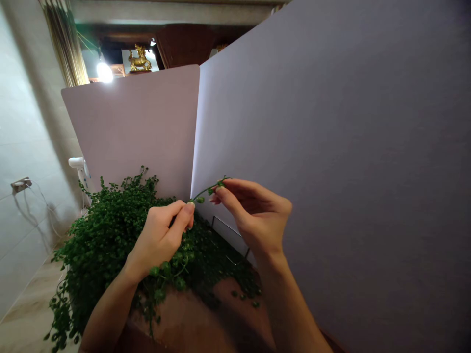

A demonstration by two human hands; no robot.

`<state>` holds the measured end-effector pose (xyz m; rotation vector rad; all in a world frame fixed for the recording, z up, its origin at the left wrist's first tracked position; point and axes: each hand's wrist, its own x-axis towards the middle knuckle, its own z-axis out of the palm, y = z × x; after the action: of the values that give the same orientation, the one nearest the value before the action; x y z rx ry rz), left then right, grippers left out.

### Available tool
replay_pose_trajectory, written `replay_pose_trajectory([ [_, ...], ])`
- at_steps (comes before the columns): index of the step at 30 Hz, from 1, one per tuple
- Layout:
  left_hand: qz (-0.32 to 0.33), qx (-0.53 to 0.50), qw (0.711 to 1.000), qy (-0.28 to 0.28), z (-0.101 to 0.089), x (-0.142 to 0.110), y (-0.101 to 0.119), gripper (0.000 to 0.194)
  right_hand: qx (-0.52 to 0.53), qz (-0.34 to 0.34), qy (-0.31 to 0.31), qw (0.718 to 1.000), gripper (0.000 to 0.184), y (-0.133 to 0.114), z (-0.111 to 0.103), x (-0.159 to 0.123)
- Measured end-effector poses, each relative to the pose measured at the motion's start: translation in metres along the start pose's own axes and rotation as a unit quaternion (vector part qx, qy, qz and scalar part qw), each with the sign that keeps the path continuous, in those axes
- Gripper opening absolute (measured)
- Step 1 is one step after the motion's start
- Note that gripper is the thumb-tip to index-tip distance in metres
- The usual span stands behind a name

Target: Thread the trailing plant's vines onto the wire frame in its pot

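A thin green plant stem (203, 193) with a few small leaves stretches between my two hands. My left hand (165, 230) is closed, pinching the stem's lower left end between thumb and forefinger. At the stem's upper right, my right hand (257, 206) pinches it between thumb and fingertips, and a short tip pokes out above. Below and behind my left hand spreads a dense heap of leafy green stems (106, 225). Some sprigs hang beneath my left wrist. Where the held stem's lower end goes is hidden by my left hand.
A brown tabletop (191, 318) carries the greenery and a few loose leaves. Pale panels (331, 147) stand behind and to the right. A thin wire frame (228, 225) leans near my right wrist. A lit bulb (105, 72) and a gold figurine (139, 60) show beyond the panels.
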<state>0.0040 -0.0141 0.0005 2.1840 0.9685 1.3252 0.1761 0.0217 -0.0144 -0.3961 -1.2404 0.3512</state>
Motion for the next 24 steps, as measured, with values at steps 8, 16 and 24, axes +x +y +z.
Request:
replay_pose_trajectory([
  [8, 0.026, 0.055, 0.998, -0.035, 0.006, 0.000, 0.001, 0.043, -0.243, -0.084, 0.021, 0.966, 0.005, 0.023, -0.010, 0.006],
  [16, -0.001, -0.017, 1.000, 0.017, -0.003, -0.005, 0.004, 0.046, -0.291, 0.107, 0.041, 0.950, 0.020, 0.045, -0.052, 0.024],
  [24, -0.044, -0.095, 0.993, 0.049, 0.007, 0.016, -0.023, 0.044, -0.277, 0.116, -0.169, 0.939, 0.044, -0.005, -0.033, 0.015],
])
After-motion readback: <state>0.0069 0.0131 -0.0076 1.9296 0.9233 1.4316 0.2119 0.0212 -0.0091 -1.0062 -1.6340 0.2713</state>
